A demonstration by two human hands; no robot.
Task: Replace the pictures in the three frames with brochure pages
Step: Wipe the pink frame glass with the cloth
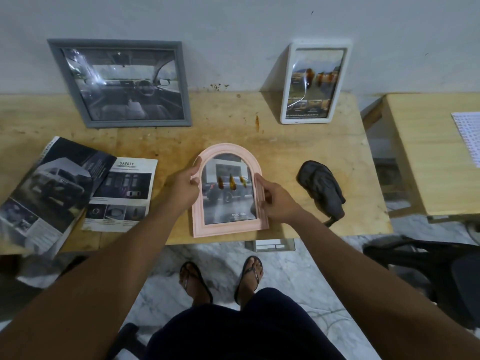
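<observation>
A pink arched frame point(228, 152) is near the table's front edge, held between both hands, with a car brochure page behind its glass. My left hand point(185, 184) grips its left side, thumb on the rim. My right hand point(276, 197) grips its right side. A grey frame point(55, 58) with a car-interior page leans against the wall at the back left. A white frame point(285, 100) with a brochure page leans at the back right. The open brochure point(46, 183) and a loose "SAFETY" page point(122, 196) lie at the left.
A dark crumpled cloth-like object point(322, 188) lies right of the pink frame. The wooden table point(233, 120) stands against a white wall. A second table point(420, 152) with a printed sheet point(467, 136) is at the right. A black chair point(428, 266) stands below it.
</observation>
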